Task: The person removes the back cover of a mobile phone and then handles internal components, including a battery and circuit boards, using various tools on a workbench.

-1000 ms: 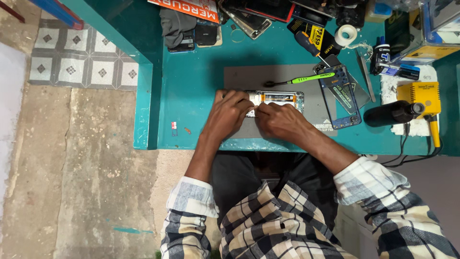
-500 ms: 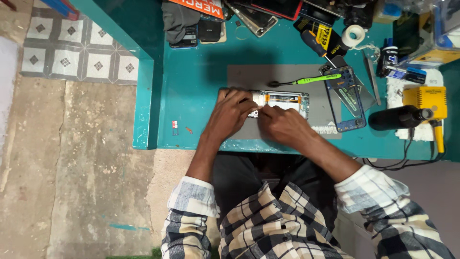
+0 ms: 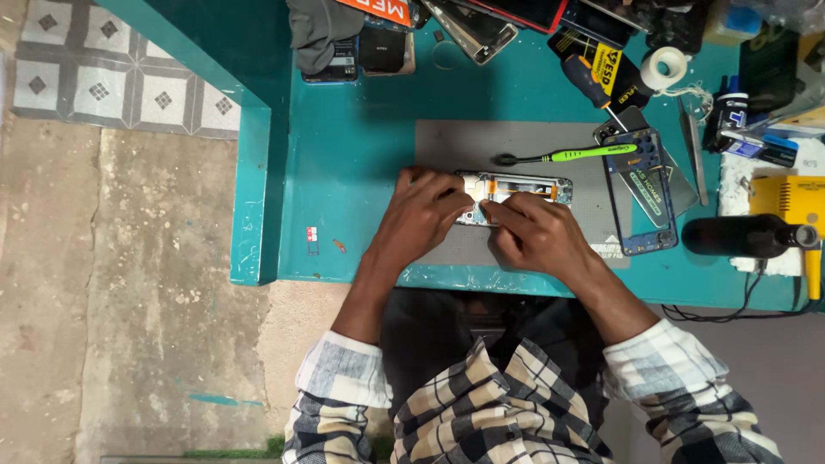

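Note:
An opened phone [image 3: 526,188] with its inner parts showing lies flat on a grey work mat [image 3: 447,142] on the teal table [image 3: 344,146]. My left hand [image 3: 421,215] rests on the phone's left end, fingers curled over it. My right hand [image 3: 533,232] sits just beside it, fingertips pressing on the phone's lower middle. Both hands hide the phone's left half. Whether a small tool is between the fingers cannot be told.
A green-handled brush [image 3: 571,155] lies on the mat above the phone. A blue phone frame [image 3: 640,189] sits to the right, then a black handheld tool [image 3: 743,236] and a yellow box [image 3: 791,202]. Phones, a screwdriver [image 3: 593,86] and a tape roll [image 3: 666,67] crowd the back.
The view has shifted slightly. Both hands stay on the phone, with only small finger movements.

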